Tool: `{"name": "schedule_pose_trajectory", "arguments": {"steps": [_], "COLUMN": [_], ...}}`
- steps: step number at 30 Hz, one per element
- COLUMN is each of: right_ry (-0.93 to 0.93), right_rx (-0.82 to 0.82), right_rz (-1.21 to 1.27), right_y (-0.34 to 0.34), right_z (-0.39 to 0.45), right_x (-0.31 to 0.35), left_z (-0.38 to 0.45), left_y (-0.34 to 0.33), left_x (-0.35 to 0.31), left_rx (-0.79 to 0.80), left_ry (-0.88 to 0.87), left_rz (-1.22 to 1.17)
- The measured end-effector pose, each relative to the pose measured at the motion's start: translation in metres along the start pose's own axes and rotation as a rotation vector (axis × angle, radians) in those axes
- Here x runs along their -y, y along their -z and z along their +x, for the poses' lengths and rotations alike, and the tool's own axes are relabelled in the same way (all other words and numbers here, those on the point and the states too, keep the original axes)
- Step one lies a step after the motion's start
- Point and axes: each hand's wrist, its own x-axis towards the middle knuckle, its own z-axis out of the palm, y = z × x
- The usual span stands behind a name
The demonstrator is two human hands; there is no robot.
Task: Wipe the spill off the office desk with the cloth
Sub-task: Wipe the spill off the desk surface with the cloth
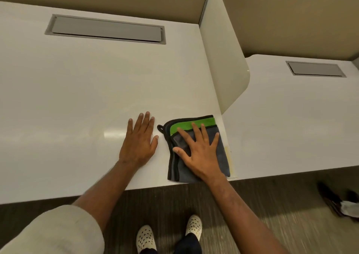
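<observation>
Faint yellowish spill [229, 156] barely visible beside cloth's right edge, right hand [200, 152] flat, fingers spread, pressing folded grey-green cloth [217, 152] near desk [77, 88] front edge, left hand [138, 143] flat, released, just left of cloth

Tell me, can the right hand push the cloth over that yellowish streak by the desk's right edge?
Probably yes. The right hand lies flat on the cloth, the yellowish streak runs just beside the cloth's right edge, and nothing lies between them.

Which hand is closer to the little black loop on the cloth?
Left. The left hand lies flat on the desk just beside the loop. The right hand presses on the cloth, farther right.
</observation>
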Motion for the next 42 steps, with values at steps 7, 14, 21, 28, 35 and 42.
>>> {"name": "schedule_pose_trajectory", "arguments": {"steps": [7,14,21,28,35,42], "right_ry": [0.041,-0.001,-0.076,0.155,0.072,0.075], "right_rx": [0.007,-0.005,-0.039,0.001,-0.032,-0.047], "right_rz": [-0.109,-0.108,-0.085,-0.110,-0.084,-0.085], "right_y": [-0.015,-0.001,0.001,-0.008,-0.003,-0.004], "right_z": [0.005,-0.011,0.035,-0.032,0.023,0.066], "right_x": [0.022,-0.039,-0.020,-0.022,-0.046,-0.008], "left_z": [0.000,0.000,0.000,0.000,-0.001,-0.001], "left_y": [-0.003,-0.004,-0.004,-0.004,-0.002,-0.003], "left_x": [0.002,0.001,0.001,0.001,0.001,0.001], "left_rx": [-0.013,-0.027,-0.029,-0.020,-0.017,-0.024], "left_ry": [0.004,0.004,0.009,0.008,0.017,0.000], "left_rz": [-0.012,-0.029,-0.007,0.020,0.002,-0.016]}}
